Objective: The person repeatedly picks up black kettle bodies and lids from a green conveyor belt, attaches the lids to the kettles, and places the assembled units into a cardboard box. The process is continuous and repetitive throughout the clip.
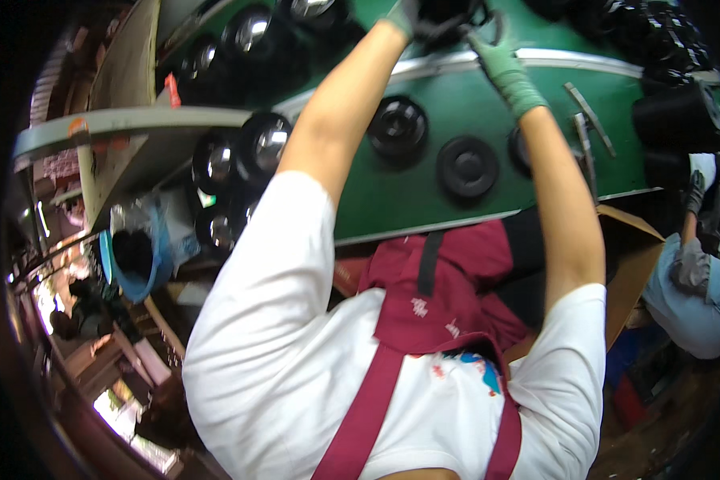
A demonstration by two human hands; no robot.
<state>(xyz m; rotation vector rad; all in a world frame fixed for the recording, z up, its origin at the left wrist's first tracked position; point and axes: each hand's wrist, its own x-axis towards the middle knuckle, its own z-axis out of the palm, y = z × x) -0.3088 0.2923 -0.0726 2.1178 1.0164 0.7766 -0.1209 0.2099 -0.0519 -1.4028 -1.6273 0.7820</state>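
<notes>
A big green bench (552, 180) is seen across the top of the frame. A dark red apron (404, 316) is worn over a white shirt (272, 320), low in the middle. In the lower right, a light blue shirt (700, 300) is worn by another person. Next to the apron, a brown cardboard box (636, 276) is partly covered by the right arm. At the left, black stuff is held in a blue tub (160, 260).

At the top edge, a black thing (444, 14) is cut off by the frame, between the two gloved hands. The right grip (502, 68) is seen with its fingers a bit apart, next to the black thing; whether it is held there cannot be told. The left grip (408, 12) is partly cut off, and how tight it is cannot be told.

Below the hands, a shiny round black piece (398, 126) and a flat black disc (466, 168) are set apart. To the right, two thin metal strips (590, 119) are seen.
</notes>
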